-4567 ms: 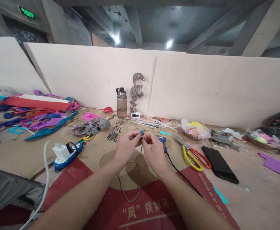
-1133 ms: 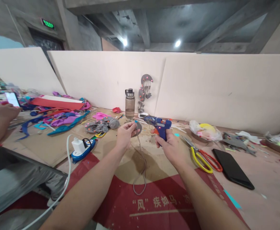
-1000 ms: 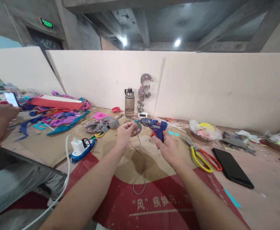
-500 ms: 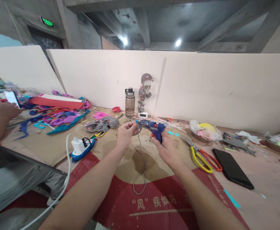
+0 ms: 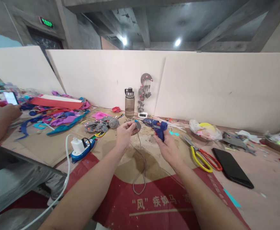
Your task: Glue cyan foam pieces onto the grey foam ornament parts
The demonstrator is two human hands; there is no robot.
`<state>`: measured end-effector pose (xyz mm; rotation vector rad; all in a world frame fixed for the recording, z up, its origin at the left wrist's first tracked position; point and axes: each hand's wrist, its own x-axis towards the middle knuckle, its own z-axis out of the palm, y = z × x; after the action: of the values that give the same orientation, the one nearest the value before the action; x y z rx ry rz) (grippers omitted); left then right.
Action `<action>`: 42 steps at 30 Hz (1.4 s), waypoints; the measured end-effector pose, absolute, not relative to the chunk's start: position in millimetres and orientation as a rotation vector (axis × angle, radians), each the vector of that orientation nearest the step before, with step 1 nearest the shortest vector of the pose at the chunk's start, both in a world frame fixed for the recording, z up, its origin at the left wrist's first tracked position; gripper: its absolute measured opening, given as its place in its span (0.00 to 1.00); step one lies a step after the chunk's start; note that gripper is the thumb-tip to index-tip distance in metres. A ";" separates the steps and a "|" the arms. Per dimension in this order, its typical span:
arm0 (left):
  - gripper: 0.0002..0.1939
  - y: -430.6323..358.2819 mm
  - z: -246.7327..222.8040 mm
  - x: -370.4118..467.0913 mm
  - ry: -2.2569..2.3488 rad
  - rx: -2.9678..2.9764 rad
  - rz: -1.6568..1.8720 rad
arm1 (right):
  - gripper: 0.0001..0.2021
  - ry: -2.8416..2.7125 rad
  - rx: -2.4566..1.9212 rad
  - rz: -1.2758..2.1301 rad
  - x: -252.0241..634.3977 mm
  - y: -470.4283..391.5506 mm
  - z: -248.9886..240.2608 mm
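My right hand (image 5: pixel 167 145) is wrapped round the grip of a blue hot glue gun (image 5: pixel 158 127), its nozzle aimed left. Between the thumb and fingers of my left hand (image 5: pixel 125 134) is a small grey felt piece (image 5: pixel 137 126) with a bit of blue at its top edge. The nozzle is a short gap away from this piece. A grey cord (image 5: pixel 144 159) hangs from the piece and loops down onto the printed cardboard (image 5: pixel 120 204). Past my left hand lie grey felt pieces (image 5: pixel 94 125) with pink dots and a ball of grey yarn (image 5: pixel 113 122).
Scissors (image 5: pixel 198 156) and a black phone (image 5: pixel 232 167) lie at right. A blue power strip (image 5: pixel 83 151) with a white cable sits at left. Behind stand a water bottle (image 5: pixel 129 103) and a grey hanging ornament (image 5: pixel 144 89). Another person's hand (image 5: pixel 7 111) is at far left.
The glue gun in my right hand has drawn back to the right, opening a gap from the felt piece. My left hand stays nearly still.
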<state>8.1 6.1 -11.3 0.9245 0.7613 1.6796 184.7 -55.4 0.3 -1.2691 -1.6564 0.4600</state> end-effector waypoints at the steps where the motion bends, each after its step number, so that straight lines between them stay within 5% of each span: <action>1: 0.17 5.9 -10.9 7.7 0.748 0.910 1.677 | 0.16 -1.614 -1.289 0.488 186.3 -53.6 -0.2; 8: 0.16 2.2 -8.9 7.8 0.721 0.890 1.624 | 0.10 -1.418 -1.505 0.827 208.2 -26.5 -18.0; 14: 0.12 0.6 -9.5 13.0 0.765 0.966 1.694 | 0.09 -1.644 -2.044 0.056 221.5 -32.7 -16.6; 16: 0.10 -1.4 -10.9 14.6 0.801 1.045 1.711 | 0.09 -1.583 -1.903 0.041 212.8 -38.0 -11.2; 24: 0.05 -16.9 -14.9 19.8 0.969 1.520 1.716 | 0.20 -1.276 -0.840 1.022 147.9 -40.8 -16.3; 31: 0.07 -20.8 -11.3 29.5 0.942 1.455 1.560 | 0.08 -1.316 -0.990 0.762 156.2 -43.8 -10.4; 42: 0.14 -19.1 -16.2 33.0 0.703 1.138 1.354 | 0.10 -1.349 -1.092 0.636 159.3 -45.1 -7.2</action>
<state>33.0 -19.1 -16.2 1.1378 0.7030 1.3538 159.3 -45.1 -7.2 -1.0923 -1.3495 0.6359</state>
